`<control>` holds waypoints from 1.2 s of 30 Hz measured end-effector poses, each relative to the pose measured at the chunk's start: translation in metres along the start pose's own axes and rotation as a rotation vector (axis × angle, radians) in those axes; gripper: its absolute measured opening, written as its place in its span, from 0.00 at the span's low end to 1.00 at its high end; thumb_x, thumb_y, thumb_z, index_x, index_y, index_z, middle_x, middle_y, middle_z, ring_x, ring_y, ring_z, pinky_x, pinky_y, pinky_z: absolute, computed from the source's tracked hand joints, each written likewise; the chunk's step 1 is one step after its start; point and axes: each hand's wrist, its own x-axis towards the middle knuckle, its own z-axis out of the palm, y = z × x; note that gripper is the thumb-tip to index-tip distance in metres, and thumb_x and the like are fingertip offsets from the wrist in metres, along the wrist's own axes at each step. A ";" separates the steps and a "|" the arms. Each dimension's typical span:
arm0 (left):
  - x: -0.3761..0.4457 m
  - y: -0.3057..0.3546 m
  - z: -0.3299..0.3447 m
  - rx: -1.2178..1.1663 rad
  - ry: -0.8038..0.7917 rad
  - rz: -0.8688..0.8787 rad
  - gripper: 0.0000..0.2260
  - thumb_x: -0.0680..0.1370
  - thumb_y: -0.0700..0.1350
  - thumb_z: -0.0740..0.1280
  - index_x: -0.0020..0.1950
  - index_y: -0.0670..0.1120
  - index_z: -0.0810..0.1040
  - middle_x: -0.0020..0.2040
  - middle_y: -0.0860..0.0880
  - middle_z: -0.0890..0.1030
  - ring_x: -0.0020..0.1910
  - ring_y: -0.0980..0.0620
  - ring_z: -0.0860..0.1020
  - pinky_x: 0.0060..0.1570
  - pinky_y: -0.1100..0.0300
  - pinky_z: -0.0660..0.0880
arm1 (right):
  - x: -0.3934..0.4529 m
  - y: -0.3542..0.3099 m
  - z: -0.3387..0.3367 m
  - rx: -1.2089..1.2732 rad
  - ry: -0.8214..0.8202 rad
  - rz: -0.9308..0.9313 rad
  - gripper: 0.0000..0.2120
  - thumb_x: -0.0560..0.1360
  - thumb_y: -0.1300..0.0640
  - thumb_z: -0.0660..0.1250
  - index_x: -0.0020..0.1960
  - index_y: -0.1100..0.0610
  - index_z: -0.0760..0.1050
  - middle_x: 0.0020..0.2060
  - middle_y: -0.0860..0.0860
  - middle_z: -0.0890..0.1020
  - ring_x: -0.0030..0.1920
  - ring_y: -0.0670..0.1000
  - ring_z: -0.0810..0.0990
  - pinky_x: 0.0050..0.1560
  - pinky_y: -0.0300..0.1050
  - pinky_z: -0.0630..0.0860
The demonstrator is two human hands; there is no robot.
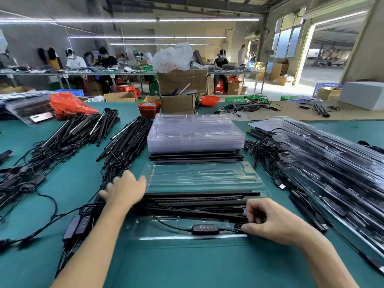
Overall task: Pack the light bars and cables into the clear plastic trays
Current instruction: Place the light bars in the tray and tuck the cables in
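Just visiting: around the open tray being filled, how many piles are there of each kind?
Loose bar heaps, left: 2
Bar row behind the open tray: 1
Empty tray stack: 1
Packed tray pile, right: 1
Total: 5

Factory floor: workbenches, cartons
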 end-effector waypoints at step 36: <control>-0.052 -0.018 -0.032 0.005 -0.257 0.458 0.03 0.79 0.56 0.67 0.53 0.64 0.77 0.53 0.59 0.77 0.43 0.61 0.76 0.47 0.59 0.71 | -0.014 0.015 0.005 -0.109 0.318 0.084 0.27 0.53 0.25 0.70 0.41 0.44 0.79 0.40 0.40 0.80 0.51 0.35 0.71 0.55 0.42 0.61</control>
